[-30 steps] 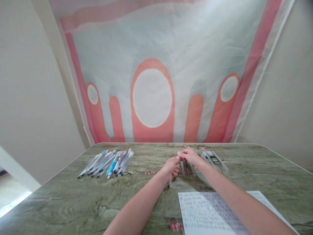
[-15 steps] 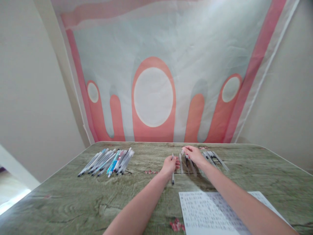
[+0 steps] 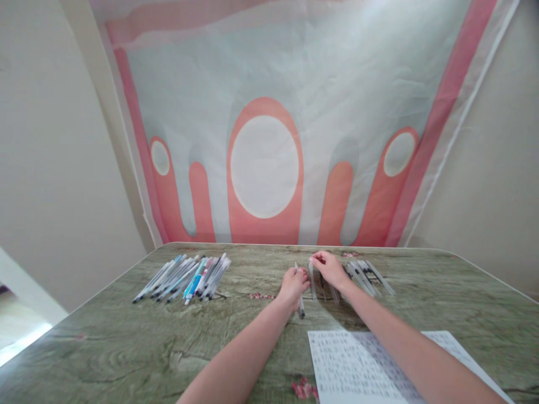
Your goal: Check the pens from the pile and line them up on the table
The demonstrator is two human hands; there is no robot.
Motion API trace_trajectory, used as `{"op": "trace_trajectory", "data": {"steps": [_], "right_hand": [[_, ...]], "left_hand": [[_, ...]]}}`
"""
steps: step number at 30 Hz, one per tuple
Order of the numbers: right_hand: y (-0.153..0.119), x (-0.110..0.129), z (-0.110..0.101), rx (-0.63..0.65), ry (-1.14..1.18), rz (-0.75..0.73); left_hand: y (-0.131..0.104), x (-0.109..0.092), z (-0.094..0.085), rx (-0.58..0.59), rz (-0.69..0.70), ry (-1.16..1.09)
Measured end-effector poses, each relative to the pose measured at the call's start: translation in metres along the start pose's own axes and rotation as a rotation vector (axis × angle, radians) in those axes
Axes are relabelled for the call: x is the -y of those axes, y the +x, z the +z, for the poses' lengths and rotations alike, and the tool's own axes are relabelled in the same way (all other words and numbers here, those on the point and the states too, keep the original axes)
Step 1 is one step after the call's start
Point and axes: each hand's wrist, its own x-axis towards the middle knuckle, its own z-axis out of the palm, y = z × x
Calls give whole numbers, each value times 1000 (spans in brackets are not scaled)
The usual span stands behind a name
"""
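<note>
My left hand [image 3: 293, 286] is closed around a clear-barrelled pen [image 3: 302, 310] with a dark lower end, its upper tip poking out above the fingers. Beside it, my right hand [image 3: 328, 268] pinches with thumb and forefinger at a small whitish piece [image 3: 311, 260], too small to name. Right under that pinch lies a clear empty-looking pen barrel [image 3: 313, 283]; whether the fingers touch it I cannot tell. More slim pen parts lie beneath the right hand, partly hidden by it.
A row of many pens [image 3: 181, 278], mostly clear with dark ends, spreads on the left of the wood-patterned table [image 3: 138, 348]. Several clear pens or barrels [image 3: 370, 275] lie to the right. A handwritten sheet [image 3: 353, 359] sits at the front right, under my right forearm.
My right hand has shifted slightly left, to the top of the clear barrel. The pen in my left hand has tilted, its dark lower end swinging right.
</note>
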Motion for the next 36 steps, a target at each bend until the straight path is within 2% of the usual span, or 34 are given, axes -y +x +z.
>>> {"op": "trace_trajectory", "data": {"steps": [4,9,13,17,22,28,36], "right_hand": [[-2,4,1,16,-56,-23],[-6,7,4,66,-131,-54],[-7,5,5,93,-256,-84],[-6,3,1,57,-357,-153],[-4,1,-6,108,-333,-219],[-6,1,-4,200,-286,-168],[-5,-3,-4,161,-310,-115]], "left_hand": [[-1,-3,1,-10,-26,-26],[2,-3,1,-68,18,-29],[4,0,2,-27,40,-65],[3,-1,2,6,35,-88],[3,-3,-2,26,27,-109],[8,0,-5,11,11,-124],[8,-1,-5,19,-1,-104]]}}
